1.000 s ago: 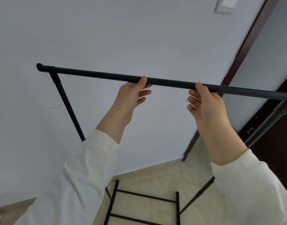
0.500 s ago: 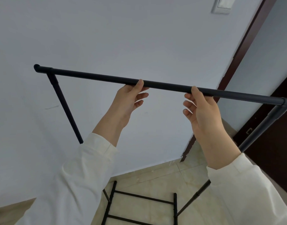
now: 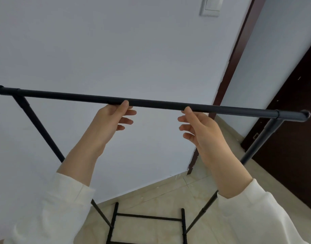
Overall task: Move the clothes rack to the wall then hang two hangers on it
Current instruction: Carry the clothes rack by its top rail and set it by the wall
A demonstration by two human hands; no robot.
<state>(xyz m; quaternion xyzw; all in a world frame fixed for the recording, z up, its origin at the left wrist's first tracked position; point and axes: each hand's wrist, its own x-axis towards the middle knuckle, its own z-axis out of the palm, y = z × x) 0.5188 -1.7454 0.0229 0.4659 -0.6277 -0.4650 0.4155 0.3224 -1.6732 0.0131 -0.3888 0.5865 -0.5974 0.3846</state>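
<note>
The black clothes rack's top bar [image 3: 72, 95] runs across the view from left to right, close in front of the white wall [image 3: 116, 50]. Its two uprights slant down to the base rails [image 3: 147, 217] on the tiled floor. My left hand [image 3: 112, 120] is under the middle of the bar, thumb tip touching it, fingers spread below and off the bar. My right hand [image 3: 198, 127] is the same a little to the right: thumb on the bar, fingers apart beneath it. No hangers are in view.
A dark brown door frame [image 3: 237, 50] stands right of the rack, with a dark door [image 3: 292, 138] beyond the rack's right upright. A white wall switch [image 3: 211, 6] sits high up. Beige floor tiles [image 3: 151, 196] lie below.
Both hands have loosened: the fingers have dropped away from the bar, leaving only the thumbs on it. The bar sits lower in view and its right end now shows.
</note>
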